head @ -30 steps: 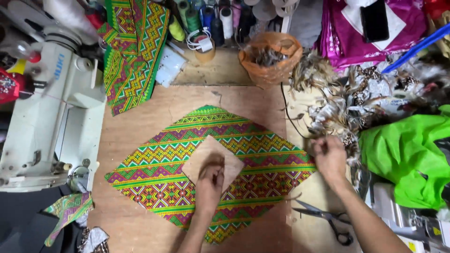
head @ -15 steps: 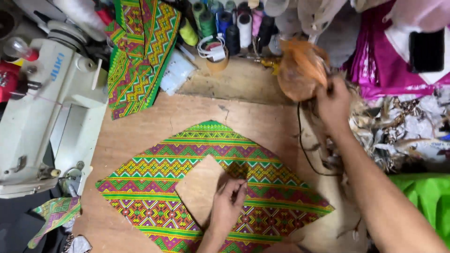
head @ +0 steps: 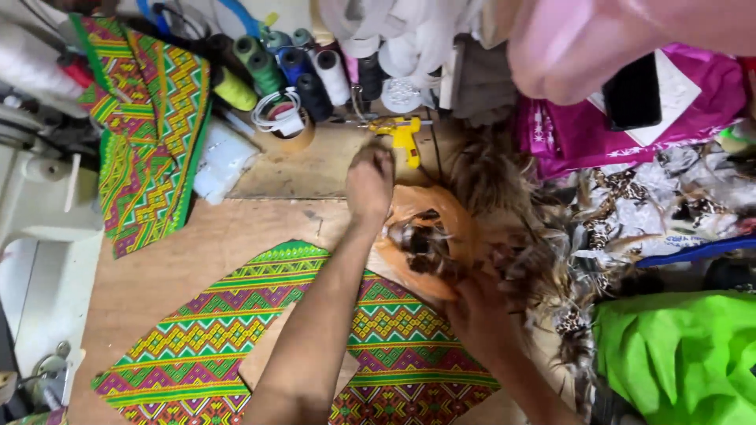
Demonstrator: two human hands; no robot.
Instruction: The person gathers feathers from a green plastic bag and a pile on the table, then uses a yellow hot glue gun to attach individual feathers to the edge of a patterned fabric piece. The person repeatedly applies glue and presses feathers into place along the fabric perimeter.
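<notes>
- Bag (head: 441,216): an orange plastic bag of brown feathers (head: 425,244) lies on the wooden table (head: 197,260), between the two hands and partly over the upper edge of the patterned cloth (head: 213,338).
- Left hand (head: 370,179): stretched forward across the cloth, closed on the bag's far rim. Whether it pinches plastic only or feathers too cannot be told.
- Right hand (head: 476,311): at the bag's near side, fingers curled into the feathers. The grip itself is hidden by them.
- Hands: apart, one at each side of the bag mouth.
- Risk, spill: the bag is thin and its mouth gapes. A pull from both sides could tip it and shed feathers onto the cloth.
- Risk, tear: a hard tug on the rim could probably split the plastic.
- Risk, cloth shift: the left forearm lies across the cloth. Dragging the arm back could skew it or the bare patch at its middle.
- Risk, mix-up: a loose feather pile (head: 551,236) sits just right of the bag. Feathers lifted out may tangle with it.
- Risk, glue gun (head: 403,135): a yellow glue gun rests just beyond the left hand. A knuckle could knock it; whether it is hot cannot be told.
- Risk, spools (head: 315,79): thread spools stand near, behind the glue gun. A further reach could topple them.
- Top right: a blurred pink shape blocks part of the view.
</notes>
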